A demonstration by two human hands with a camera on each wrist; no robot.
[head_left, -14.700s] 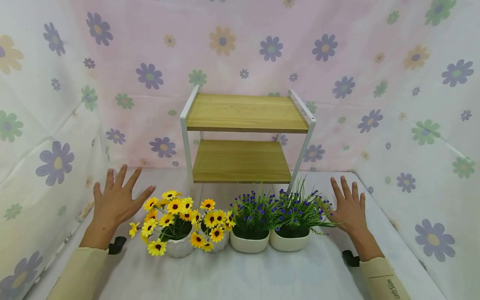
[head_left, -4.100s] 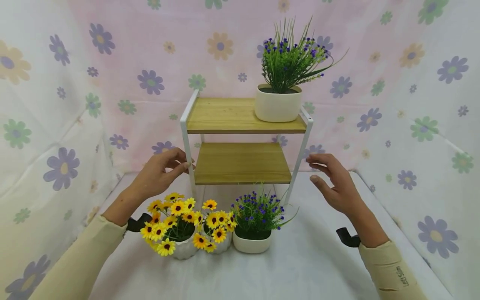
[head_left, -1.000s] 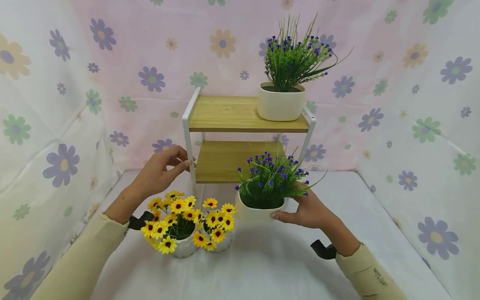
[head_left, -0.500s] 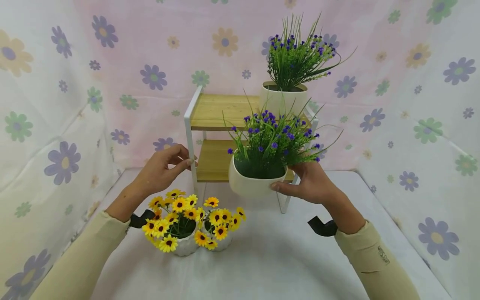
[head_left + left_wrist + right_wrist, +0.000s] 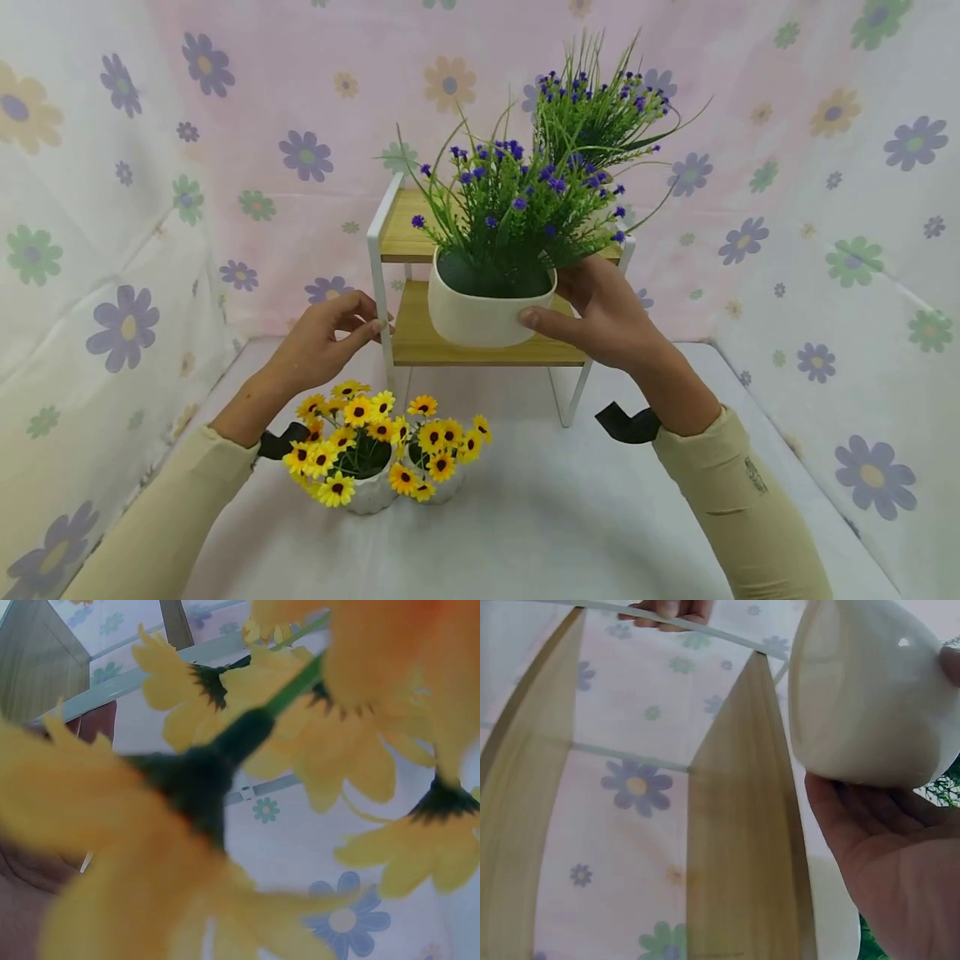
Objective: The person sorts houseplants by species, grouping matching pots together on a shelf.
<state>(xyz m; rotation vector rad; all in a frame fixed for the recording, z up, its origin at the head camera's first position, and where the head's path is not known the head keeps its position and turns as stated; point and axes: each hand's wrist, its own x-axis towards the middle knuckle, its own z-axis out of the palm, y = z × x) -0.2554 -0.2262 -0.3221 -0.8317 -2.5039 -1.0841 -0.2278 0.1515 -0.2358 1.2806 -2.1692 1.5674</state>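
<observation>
My right hand (image 5: 607,312) grips a cream oval pot (image 5: 483,317) with purple flowers and grass, thumb on its front and fingers behind. The pot is raised in front of the two-tier shelf (image 5: 408,342), level with the gap between its boards. In the right wrist view the fingers (image 5: 885,817) lie under the pot (image 5: 862,697). My left hand (image 5: 322,342) pinches the white left front post of the shelf, thumb in front. On the top board's right stands another purple-flowered plant (image 5: 592,117), its pot largely hidden behind the held plant.
Two white pots of yellow flowers, a left one (image 5: 371,492) and a right one (image 5: 446,483), stand on the white-covered table (image 5: 525,525) below my left hand. Yellow petals (image 5: 352,750) fill much of the left wrist view. A flower-patterned cloth (image 5: 262,100) encloses the back and sides.
One purple-flowered plant went from table to top board earlier. In the last second my right hand raised the second one higher and slightly left. The left hand stays on the post.
</observation>
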